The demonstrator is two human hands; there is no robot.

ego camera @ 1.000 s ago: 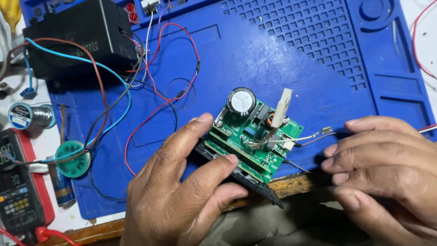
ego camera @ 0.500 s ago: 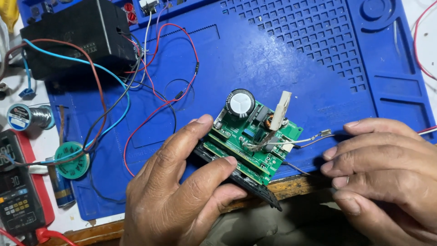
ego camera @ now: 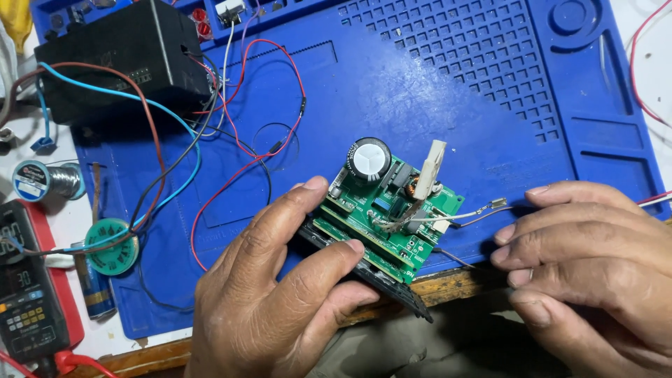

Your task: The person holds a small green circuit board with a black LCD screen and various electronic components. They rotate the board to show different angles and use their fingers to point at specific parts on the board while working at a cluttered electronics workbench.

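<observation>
Holding a green circuit board (ego camera: 388,210) in the left hand (ego camera: 280,294), thumb up on the top edge and fingers wrapped under the black base it's stacked on, so that hand is clamped on it. It sits tilted over the near edge of the blue work mat (ego camera: 434,98), long axis running from upper left down to lower right. Right hand (ego camera: 595,266) is just off to the right, fingers curled together and lined up pointing at the board; can't tell if anything is pinched in them. Between the two, a thin lead with a small metal terminal (ego camera: 497,204) sticks out from the board toward the right fingertips, near but apart from them, so the right hand is the closer one to it.

On the board: big black round capacitor (ego camera: 369,159) at the far corner, white plastic connector (ego camera: 432,162) standing up.

Off to the left: black box (ego camera: 115,56) with red, blue and black wires, a solder spool (ego camera: 42,180) with a round pale label, a teal round reel (ego camera: 112,246), and a red-edged multimeter (ego camera: 28,294) with grey buttons
</observation>
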